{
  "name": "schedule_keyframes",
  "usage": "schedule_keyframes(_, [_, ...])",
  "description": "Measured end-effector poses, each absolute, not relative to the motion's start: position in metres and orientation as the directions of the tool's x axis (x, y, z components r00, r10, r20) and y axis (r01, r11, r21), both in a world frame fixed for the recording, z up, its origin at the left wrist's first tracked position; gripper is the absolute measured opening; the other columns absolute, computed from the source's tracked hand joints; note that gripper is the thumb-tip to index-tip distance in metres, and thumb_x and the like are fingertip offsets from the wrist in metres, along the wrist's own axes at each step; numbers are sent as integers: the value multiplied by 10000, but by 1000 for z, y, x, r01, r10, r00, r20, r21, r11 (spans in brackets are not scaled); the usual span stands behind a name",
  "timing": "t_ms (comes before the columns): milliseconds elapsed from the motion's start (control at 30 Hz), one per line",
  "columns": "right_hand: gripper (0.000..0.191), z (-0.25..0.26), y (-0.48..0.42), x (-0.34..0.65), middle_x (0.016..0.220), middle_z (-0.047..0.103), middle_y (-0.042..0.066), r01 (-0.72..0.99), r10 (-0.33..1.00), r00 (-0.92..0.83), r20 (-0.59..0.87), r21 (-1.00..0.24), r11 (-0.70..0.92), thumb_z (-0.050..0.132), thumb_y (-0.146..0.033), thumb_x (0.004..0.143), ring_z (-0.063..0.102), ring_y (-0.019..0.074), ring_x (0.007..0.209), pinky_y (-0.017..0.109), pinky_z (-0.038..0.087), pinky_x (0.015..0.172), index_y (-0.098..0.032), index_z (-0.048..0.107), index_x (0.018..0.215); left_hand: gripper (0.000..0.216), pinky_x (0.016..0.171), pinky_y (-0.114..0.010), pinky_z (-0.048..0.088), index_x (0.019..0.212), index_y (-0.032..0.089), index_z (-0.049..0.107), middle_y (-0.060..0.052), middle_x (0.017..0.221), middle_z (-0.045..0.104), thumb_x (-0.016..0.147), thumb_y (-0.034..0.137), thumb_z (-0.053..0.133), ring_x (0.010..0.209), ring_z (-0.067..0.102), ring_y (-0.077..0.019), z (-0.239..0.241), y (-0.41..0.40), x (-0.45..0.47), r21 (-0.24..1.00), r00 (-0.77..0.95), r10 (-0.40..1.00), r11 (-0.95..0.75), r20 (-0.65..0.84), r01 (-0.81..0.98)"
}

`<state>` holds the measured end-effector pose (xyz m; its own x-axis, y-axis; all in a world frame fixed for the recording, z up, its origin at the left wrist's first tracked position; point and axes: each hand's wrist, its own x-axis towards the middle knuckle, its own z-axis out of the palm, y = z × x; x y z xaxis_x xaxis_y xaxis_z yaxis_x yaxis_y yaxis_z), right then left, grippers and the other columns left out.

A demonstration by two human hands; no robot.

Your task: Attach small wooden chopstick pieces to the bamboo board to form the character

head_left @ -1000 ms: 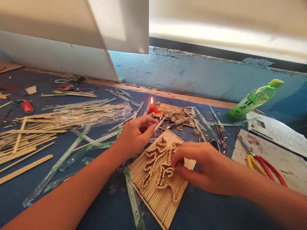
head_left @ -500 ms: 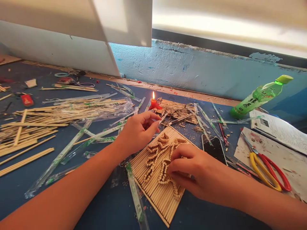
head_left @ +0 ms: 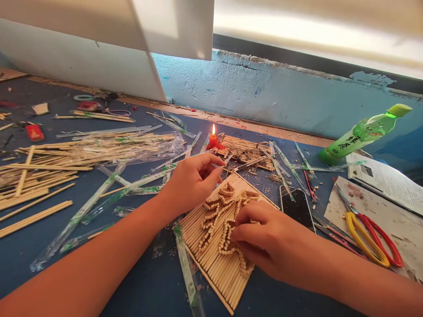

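Observation:
A square board of wooden sticks (head_left: 211, 264) lies at an angle on the dark blue table. Small pale wooden pieces (head_left: 208, 224) stand on it in curving rows that form a raised pattern. My right hand (head_left: 267, 237) is over the board's right side, fingers bent together at the rows; what they pinch is hidden. Above the board's far left edge, my left hand (head_left: 198, 178) has thumb and fingers drawn together. Whether anything is between them I cannot make out. Just beyond it burns a red candle (head_left: 214, 141).
Behind the board lies a smaller stick mat (head_left: 247, 149) with dark debris. Loose sticks (head_left: 39, 189) and plastic wrappers (head_left: 82, 211) cover the left. At right are a phone (head_left: 296, 208), scissors (head_left: 370, 233), papers (head_left: 393, 180) and a tilted green bottle (head_left: 363, 134).
The camera view has shifted slightly. Both hands keep nearly the same places and finger poses, and the rows of pieces look the same.

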<state>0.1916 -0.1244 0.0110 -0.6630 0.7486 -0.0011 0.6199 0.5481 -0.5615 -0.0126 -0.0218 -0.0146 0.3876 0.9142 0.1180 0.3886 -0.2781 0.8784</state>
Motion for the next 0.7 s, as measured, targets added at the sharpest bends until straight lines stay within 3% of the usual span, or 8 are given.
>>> schedule_keyframes(700, [132, 9, -126, 192, 1011, 602, 53, 635, 757, -653, 1, -544, 548, 552, -195, 972, 549, 167, 894, 307, 452, 826, -203, 676, 1016, 224, 509, -238, 447, 1061, 170, 657, -36, 750, 717, 926, 333, 585, 565, 593, -131, -13, -23, -12, 877, 402, 907, -290, 124, 383])
